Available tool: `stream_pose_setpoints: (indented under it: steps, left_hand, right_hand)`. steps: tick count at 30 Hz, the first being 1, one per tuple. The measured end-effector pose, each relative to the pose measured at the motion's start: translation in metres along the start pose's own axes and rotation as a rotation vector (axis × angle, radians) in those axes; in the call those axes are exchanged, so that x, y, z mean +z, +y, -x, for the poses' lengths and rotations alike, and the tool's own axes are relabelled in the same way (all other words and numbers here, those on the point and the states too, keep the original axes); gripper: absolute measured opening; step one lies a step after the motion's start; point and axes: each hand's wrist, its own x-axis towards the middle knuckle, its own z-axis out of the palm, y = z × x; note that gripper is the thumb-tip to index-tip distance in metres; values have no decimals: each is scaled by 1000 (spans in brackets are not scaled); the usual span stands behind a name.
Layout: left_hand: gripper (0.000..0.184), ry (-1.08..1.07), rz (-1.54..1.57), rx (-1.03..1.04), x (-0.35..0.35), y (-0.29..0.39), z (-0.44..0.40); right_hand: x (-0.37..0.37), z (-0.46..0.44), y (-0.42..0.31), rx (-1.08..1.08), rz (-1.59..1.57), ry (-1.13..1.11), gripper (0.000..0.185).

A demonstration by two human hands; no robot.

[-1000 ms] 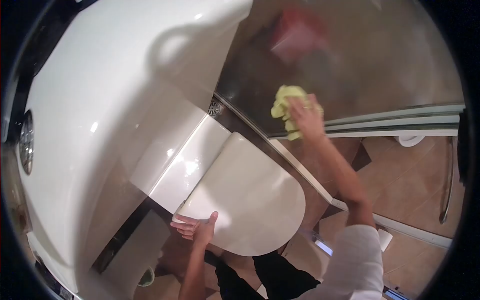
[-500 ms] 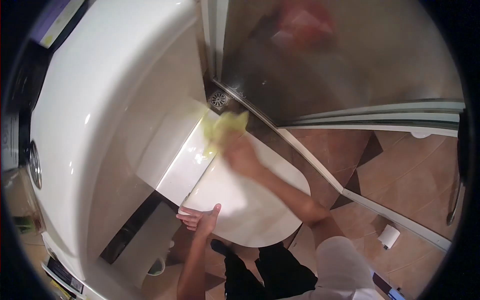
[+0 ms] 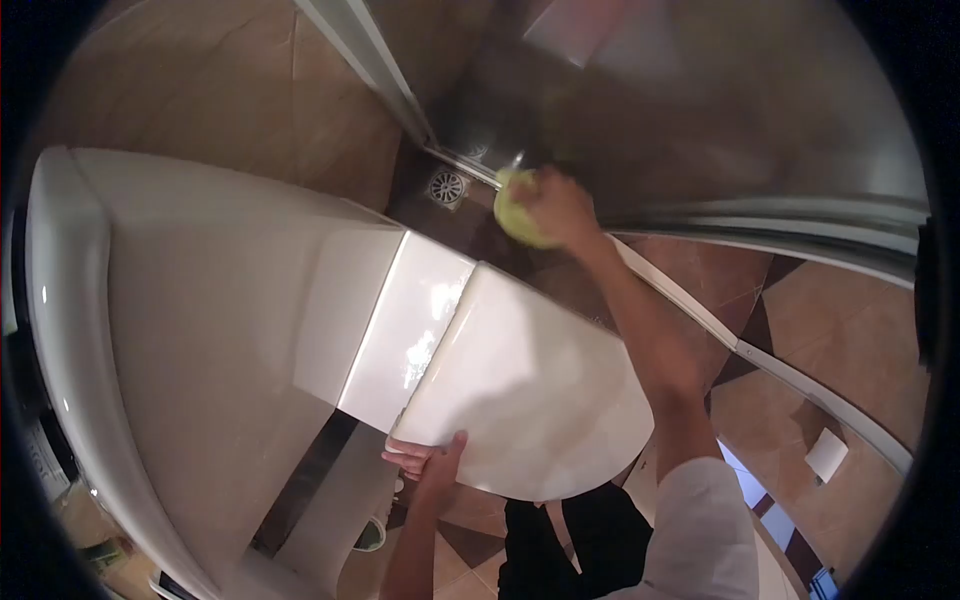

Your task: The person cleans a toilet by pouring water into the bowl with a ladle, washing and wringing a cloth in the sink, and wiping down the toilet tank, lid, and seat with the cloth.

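Observation:
My right hand (image 3: 556, 208) is closed on a yellow-green cloth (image 3: 522, 212), held over the dark floor strip beyond the toilet, close to the shower's lower rail. The white toilet lid (image 3: 540, 385) lies lowered, with a shiny white ledge (image 3: 405, 318) behind its hinge side. At the lid's near left corner, my left hand (image 3: 432, 466) grips the edge, thumb on top and fingers along the side by the hinge. Part of the cloth is hidden by my right fingers.
A round floor drain (image 3: 447, 187) sits near the shower frame corner. The glass shower panel (image 3: 720, 120) stands at upper right. A large white basin (image 3: 75, 250) is at left. A toilet paper roll (image 3: 826, 456) is at lower right.
My right hand has moved with the cloth from the ledge behind the lid, away and to the right, off the toilet. The view has shifted; my left hand stays at the lid's corner.

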Motion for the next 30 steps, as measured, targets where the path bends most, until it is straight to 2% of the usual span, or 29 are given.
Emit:
stream_pose_setpoints:
  steps: [1, 2, 3, 5, 6, 8, 9, 10, 11, 12, 13, 14, 15, 17, 19, 20, 21, 22, 23, 25, 26, 27, 28, 29, 30]
  left_hand:
    - [108, -246, -53, 23, -13, 10, 11]
    - [108, -243, -48, 32, -17, 18, 15]
    - [99, -243, -48, 61, -19, 21, 20]
    - [94, -239, -41, 93, -11, 11, 13]
    - [95, -239, -13, 152, -2, -7, -2]
    - [96, -237, 16, 212, 1, -6, -7]
    - [97, -204, -23, 132, -4, 4, 2]
    - [98, -189, -40, 90, -5, 6, 8]
    - [99, -175, -56, 48, -7, 8, 13]
    - [99, -221, -28, 72, -10, 7, 13]
    - [99, -264, 2, 98, -11, 9, 11]
    - [99, -263, 1, 94, -12, 11, 12]
    - [99, -246, 11, 110, -12, 10, 14]
    - [99, -229, 17, 129, -13, 10, 15]
    - [98, -258, 20, 94, -9, 6, 10]
    - [98, -255, 19, 94, 4, -7, -5]
    - [99, -98, -65, 64, 21, -27, -27]
    - [99, -23, -105, 40, 21, -29, -24]
    - [100, 52, -142, 12, 22, -32, -22]
    - [110, -31, -40, 7, -2, 8, 17]
    - [116, -102, -71, -19, 6, -9, -5]
    - [116, -101, -61, -29, 18, -24, -17]
    - [118, -66, -79, 4, 28, -34, -30]
    - [119, -24, -98, 39, 31, -40, -37]
    - [122, -246, -48, 164, 21, -41, -43]
  right_hand:
    - [10, 27, 1, -257, 88, 52, 42]
    - [2, 61, -13, -174, 158, -193, 37]
    - [34, 95, 5, -578, 338, 82, 35]
    - [29, 144, 0, -888, 175, -131, 33]
    - [33, 137, 3, -889, 174, -127, 33]
    - [48, 111, 15, -930, 219, 35, 32]
    - [57, 85, 11, -828, -40, -1, 30]
    - [73, 59, 0, -549, -305, -2, 26]
    - [70, 25, -21, -228, -751, -208, 26]
    - [71, 9, -45, -162, -1133, -207, 27]
    - [63, 6, -74, -60, -1273, -322, 26]
    - [62, 17, -104, -65, -1389, -323, 27]
    - [87, 32, -128, -248, -1435, -216, 32]
    - [91, 11, -128, -707, -1049, 211, 37]
    - [109, -4, -97, -200, -857, -344, 39]
    - [126, -16, -79, -121, -711, -390, 37]
    - [136, -25, -68, -49, -568, -431, 35]
    - [124, -16, -71, -55, -572, -436, 35]
    - [114, 2, -71, -137, -284, -355, 33]
    - [115, 48, -79, -334, 318, -119, 28]
    - [121, 83, -89, -460, 490, 87, 29]
    - [139, 121, -98, -555, 527, 21, 30]
    - [183, 161, -104, -534, 323, 115, 31]
    - [225, 199, -106, -684, 213, 8, 28]
    - [236, 223, -107, -953, 70, -119, 22]
